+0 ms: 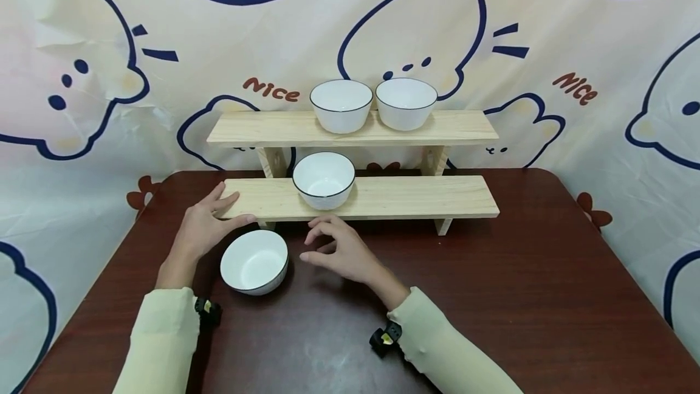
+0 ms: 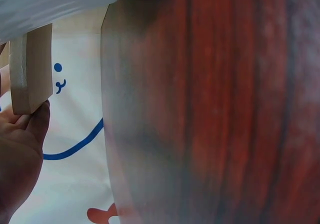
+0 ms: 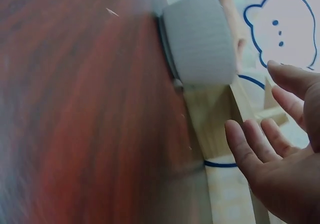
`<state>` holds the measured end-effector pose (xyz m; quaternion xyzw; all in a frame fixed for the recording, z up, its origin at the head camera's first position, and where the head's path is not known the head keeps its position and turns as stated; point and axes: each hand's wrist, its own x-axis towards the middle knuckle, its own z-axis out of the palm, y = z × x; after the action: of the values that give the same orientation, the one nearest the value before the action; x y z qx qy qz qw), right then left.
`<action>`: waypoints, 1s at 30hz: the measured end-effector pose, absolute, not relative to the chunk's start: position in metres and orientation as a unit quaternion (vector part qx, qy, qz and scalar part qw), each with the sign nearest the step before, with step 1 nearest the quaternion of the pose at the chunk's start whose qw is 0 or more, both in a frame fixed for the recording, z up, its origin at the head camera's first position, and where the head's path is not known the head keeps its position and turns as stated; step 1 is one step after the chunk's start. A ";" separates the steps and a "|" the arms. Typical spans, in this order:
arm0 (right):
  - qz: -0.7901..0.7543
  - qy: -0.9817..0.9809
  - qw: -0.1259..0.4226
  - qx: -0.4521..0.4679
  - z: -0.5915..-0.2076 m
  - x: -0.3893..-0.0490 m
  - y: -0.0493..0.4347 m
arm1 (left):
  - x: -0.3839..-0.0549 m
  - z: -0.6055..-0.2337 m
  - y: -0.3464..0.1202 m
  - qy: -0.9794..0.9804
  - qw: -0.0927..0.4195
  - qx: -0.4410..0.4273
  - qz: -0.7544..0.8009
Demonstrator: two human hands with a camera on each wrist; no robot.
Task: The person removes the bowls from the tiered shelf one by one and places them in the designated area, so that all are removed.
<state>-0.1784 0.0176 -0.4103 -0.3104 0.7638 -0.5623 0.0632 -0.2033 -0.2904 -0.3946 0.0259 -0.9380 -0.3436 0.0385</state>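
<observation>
My left hand (image 1: 199, 230) holds the left end of the lower board of a two-tier wooden shelf (image 1: 415, 196). In the left wrist view, the thumb (image 2: 40, 121) lies against the board's end (image 2: 35, 71). A white bowl (image 1: 254, 263) with a dark rim stands on the table between my hands. My right hand (image 1: 347, 251) hovers to the right of that bowl, fingers loosely bent and holding nothing. In the right wrist view the bowl (image 3: 200, 39) is apart from the fingers (image 3: 242, 146). Another white bowl (image 1: 324, 181) sits on the lower board, left of its middle.
Two more white bowls (image 1: 341, 106) stand side by side on the upper board (image 1: 257, 129). The shelf rests toward the back of a dark brown table (image 1: 519, 297). Behind hangs a pale curtain (image 1: 295, 35) with blue cartoon outlines.
</observation>
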 end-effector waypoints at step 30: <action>-0.658 0.714 -0.094 -0.218 -0.392 -0.197 0.061 | -0.203 -0.396 -0.291 -0.937 0.045 0.025 -0.344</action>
<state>-0.1969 0.0607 -0.3915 -0.2180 0.7142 -0.6585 -0.0938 -0.2031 -0.2907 -0.3957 0.0251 -0.9374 -0.3444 0.0446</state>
